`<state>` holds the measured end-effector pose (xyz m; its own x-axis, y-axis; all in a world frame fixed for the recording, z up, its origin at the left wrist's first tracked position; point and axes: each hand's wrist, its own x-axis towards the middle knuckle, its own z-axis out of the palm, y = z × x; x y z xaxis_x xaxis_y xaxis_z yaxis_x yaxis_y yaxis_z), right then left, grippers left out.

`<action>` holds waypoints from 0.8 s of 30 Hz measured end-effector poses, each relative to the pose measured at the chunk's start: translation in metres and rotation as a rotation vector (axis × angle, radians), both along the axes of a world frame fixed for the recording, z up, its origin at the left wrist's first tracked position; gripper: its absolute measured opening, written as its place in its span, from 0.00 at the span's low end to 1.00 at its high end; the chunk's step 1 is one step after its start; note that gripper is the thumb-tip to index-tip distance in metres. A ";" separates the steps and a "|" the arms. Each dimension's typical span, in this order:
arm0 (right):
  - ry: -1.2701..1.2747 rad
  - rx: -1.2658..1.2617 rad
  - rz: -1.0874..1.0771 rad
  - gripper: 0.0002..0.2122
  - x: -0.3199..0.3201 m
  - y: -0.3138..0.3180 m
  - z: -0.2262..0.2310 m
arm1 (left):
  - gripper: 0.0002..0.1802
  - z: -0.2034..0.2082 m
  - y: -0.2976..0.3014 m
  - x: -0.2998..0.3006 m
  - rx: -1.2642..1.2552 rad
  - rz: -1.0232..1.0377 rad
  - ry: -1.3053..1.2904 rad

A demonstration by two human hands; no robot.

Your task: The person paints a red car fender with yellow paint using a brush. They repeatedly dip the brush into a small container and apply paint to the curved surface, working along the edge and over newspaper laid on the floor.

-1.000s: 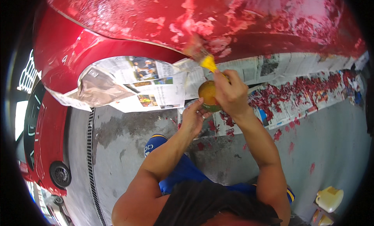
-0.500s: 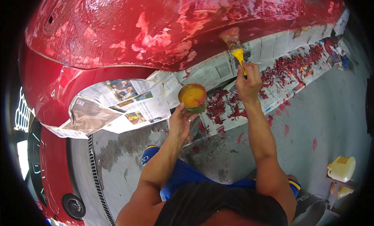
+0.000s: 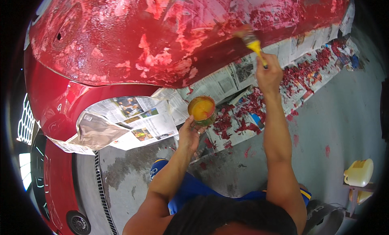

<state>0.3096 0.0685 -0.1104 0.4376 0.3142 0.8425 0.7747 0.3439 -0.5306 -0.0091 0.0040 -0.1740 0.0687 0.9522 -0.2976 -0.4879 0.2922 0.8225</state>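
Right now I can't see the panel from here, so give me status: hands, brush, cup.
Right hand gripping yellow-handled brush, bristles on red car panel. Left hand holding cup of yellow-orange liquid below the panel. Nothing blocking the brush.

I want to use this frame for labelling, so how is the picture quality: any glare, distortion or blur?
Head view: strong fisheye bending, so the red car panel curves and the corners go black; soft sheen on the wet panel, a bright blown-out patch at the left rim; the right hand with the yellow-handled brush and the left hand holding the small tub look sharp.
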 end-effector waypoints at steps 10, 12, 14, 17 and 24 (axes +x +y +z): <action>-0.236 0.061 0.359 0.07 -0.105 -0.007 0.077 | 0.25 0.003 -0.001 0.018 -0.046 -0.019 -0.014; -0.292 -0.045 0.225 0.06 -0.096 -0.004 0.083 | 0.24 0.005 -0.002 0.016 -0.032 -0.030 -0.028; -0.280 -0.155 0.136 0.04 -0.074 -0.002 0.086 | 0.24 0.007 -0.003 0.011 -0.026 -0.025 -0.037; -0.192 -0.177 -0.062 0.06 -0.035 -0.013 0.085 | 0.24 0.006 -0.005 0.003 -0.026 -0.015 -0.057; -0.029 0.264 0.062 0.09 -0.033 0.018 0.123 | 0.24 0.005 -0.001 0.006 -0.034 -0.010 -0.071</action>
<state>0.2771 0.0866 0.0124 0.3989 0.1071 0.9107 0.7613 0.5149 -0.3940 -0.0029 0.0032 -0.1691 0.0998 0.9409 -0.3237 -0.5415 0.3243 0.7756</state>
